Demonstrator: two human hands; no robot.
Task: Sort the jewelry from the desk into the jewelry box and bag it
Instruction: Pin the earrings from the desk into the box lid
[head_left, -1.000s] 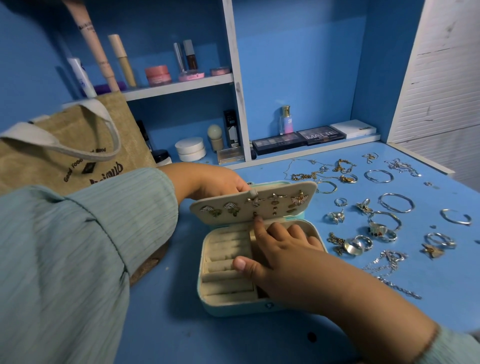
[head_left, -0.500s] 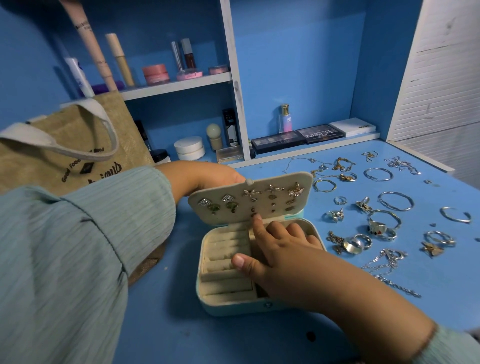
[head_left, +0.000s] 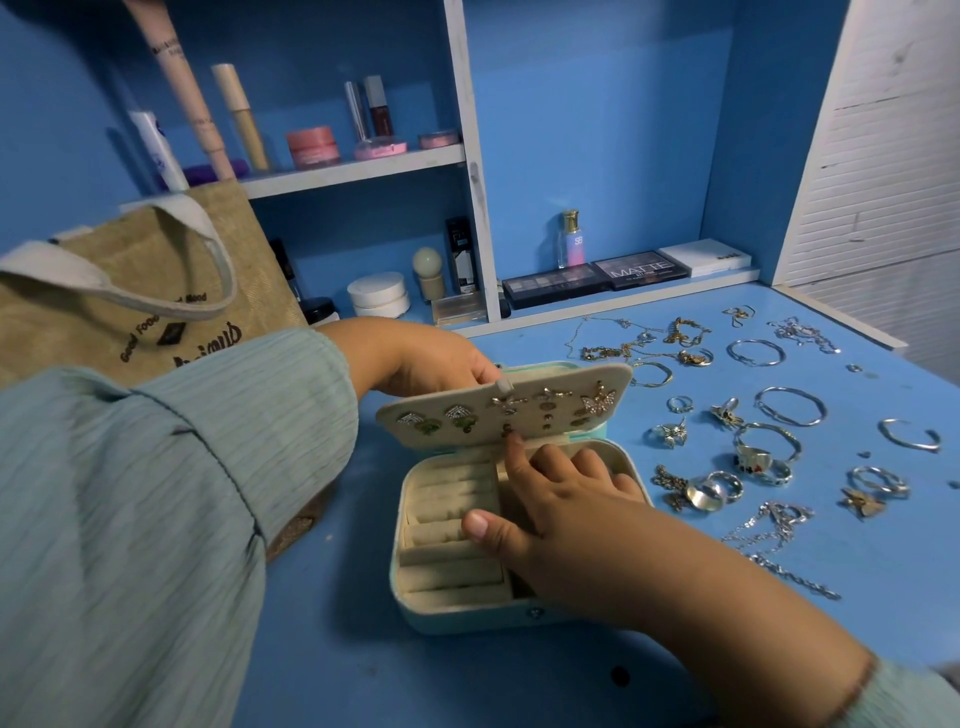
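Note:
A pale teal jewelry box (head_left: 441, 610) stands open on the blue desk (head_left: 519, 675). Its cream earring panel (head_left: 524, 415), studded with several earrings, hangs tilted over the box. My left hand (head_left: 415, 358) grips the panel's top edge by a small tab. My right hand (head_left: 566, 499) rests in the right compartments, fingers spread, forefinger touching the panel's lower edge. Cream ring rolls (head_left: 449, 525) fill the left half. Loose rings (head_left: 714, 488), bangles (head_left: 789, 405) and chains (head_left: 779, 545) lie right of the box.
A tan jute bag (head_left: 130, 291) with white handles stands at the left behind my sleeve. White shelves at the back carry cosmetics, jars and eyeshadow palettes (head_left: 597, 278). A white slatted panel (head_left: 883, 156) bounds the right side.
The earring panel has tipped slightly further forward over the box under my left hand. My right hand stays in the compartments with little movement.

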